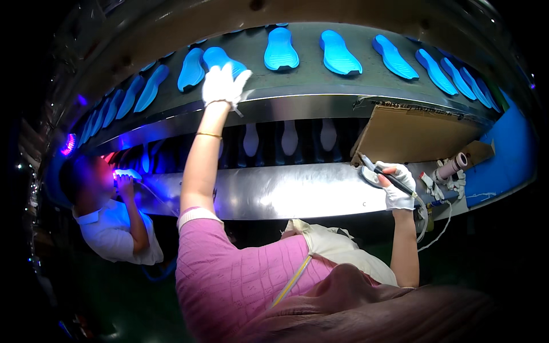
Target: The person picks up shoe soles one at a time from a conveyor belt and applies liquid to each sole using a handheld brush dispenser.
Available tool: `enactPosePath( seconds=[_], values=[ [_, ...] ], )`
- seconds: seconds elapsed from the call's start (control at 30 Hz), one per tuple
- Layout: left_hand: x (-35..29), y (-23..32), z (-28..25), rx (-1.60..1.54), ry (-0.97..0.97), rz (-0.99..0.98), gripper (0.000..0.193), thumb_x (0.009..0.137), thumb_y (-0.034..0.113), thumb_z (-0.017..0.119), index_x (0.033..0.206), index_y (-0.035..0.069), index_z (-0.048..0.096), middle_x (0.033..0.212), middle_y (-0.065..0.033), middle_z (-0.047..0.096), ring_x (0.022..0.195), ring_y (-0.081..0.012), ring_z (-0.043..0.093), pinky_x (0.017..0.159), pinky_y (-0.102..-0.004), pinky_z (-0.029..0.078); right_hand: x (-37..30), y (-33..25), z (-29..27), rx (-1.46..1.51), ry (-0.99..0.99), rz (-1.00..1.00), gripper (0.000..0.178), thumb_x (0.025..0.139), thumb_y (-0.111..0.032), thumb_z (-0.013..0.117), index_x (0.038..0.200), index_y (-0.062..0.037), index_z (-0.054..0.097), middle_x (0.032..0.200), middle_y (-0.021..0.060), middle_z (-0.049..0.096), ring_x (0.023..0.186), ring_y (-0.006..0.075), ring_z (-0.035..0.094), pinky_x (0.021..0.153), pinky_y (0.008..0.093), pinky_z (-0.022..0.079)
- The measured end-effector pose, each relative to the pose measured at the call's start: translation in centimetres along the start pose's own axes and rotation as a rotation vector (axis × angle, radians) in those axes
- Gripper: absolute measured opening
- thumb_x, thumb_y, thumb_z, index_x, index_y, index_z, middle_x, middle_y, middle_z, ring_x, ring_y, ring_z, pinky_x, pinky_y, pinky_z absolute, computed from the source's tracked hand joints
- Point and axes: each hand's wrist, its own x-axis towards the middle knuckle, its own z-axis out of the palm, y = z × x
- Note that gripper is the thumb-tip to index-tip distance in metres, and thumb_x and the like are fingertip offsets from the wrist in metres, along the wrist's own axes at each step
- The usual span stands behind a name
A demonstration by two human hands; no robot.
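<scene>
My left hand (225, 87), in a white glove with fingertips spread, reaches over the belt onto the heel-to-middle part of a blue shoe sole (216, 56). The fingers lie over its near end; whether they grip it cannot be told. Another blue sole (191, 70) lies just left of it. Over the metal bench at the right, my right hand (398, 186), in a white glove with some fingertips bare, is closed round a dark pen-shaped tool (396, 182), its tip pointing up-left. A pale cord hangs from the tool. A rounded grey piece (370, 176) shows beside these fingers, partly hidden.
Several blue soles lie along the dark green belt (309, 80). Below runs the shiny metal bench (286, 191). A cardboard sheet (420, 137) stands at the right, with a thread spool (452, 167) and gloves nearby. At left sits another person (111, 223) under purple light.
</scene>
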Motion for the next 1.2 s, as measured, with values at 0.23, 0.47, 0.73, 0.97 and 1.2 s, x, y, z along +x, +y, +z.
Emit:
enactPosePath(
  seconds=[0.23,0.47,0.73,0.97,1.2],
  values=[
    [-0.7,2.2,-7.3,0.499,-0.345,-0.043,0.061,0.086,0.058,0.04,0.126,0.014,0.055,0.143,-0.0068,0.035,0.131,-0.0323,0.027,0.103,-0.0653,0.018,-1.2,-0.2,-1.2,-0.121,0.094,0.082,0.018,0.076,0.007,0.068,0.089,-0.0019,0.059,0.085,0.0067,0.063,0.073,0.0104,0.06,0.069,0.0223,0.05],
    [0.8,-0.5,-6.9,0.504,-0.301,0.322,0.057,0.08,0.051,0.053,0.121,0.013,0.058,0.13,-0.0094,0.045,0.129,-0.032,0.031,0.109,-0.0554,0.014,-2.0,0.4,-1.7,-0.15,0.088,0.029,0.015,0.076,0.004,0.068,0.087,-0.0021,0.059,0.081,0.0045,0.062,0.073,0.0095,0.059,0.068,0.0221,0.048],
    [3.0,7.5,2.5,-0.219,-0.062,0.562,0.052,0.079,0.036,0.061,0.124,0.011,0.053,0.126,-0.0134,0.054,0.119,-0.0303,0.048,0.106,-0.0426,0.029,1.0,2.2,0.5,-0.113,-0.022,-0.089,0.012,0.075,-0.003,0.07,0.085,-0.0061,0.064,0.087,0.0055,0.066,0.078,0.0151,0.062,0.073,0.0262,0.049],
    [0.6,7.3,1.7,-0.93,-0.101,0.392,0.02,0.085,0.01,0.059,0.1,-0.002,0.062,0.1,-0.0093,0.061,0.094,-0.0204,0.055,0.087,-0.0326,0.042,-0.3,0.6,-0.6,-0.353,0.005,-0.105,0.018,0.071,-0.007,0.072,0.087,-0.0065,0.063,0.087,0.0052,0.064,0.083,0.0177,0.062,0.073,0.03,0.049],
    [-7.3,13.1,-0.6,-1.69,-0.416,0.292,0.041,0.088,0.031,0.048,0.116,0.002,0.051,0.119,-0.0149,0.047,0.111,-0.029,0.042,0.096,-0.0456,0.031,-2.2,1.3,-2.5,-0.243,0.186,0.101,0.02,0.07,-0.015,0.073,0.085,-0.0066,0.062,0.083,0.0057,0.066,0.079,0.0181,0.063,0.069,0.0304,0.049]
  ],
)
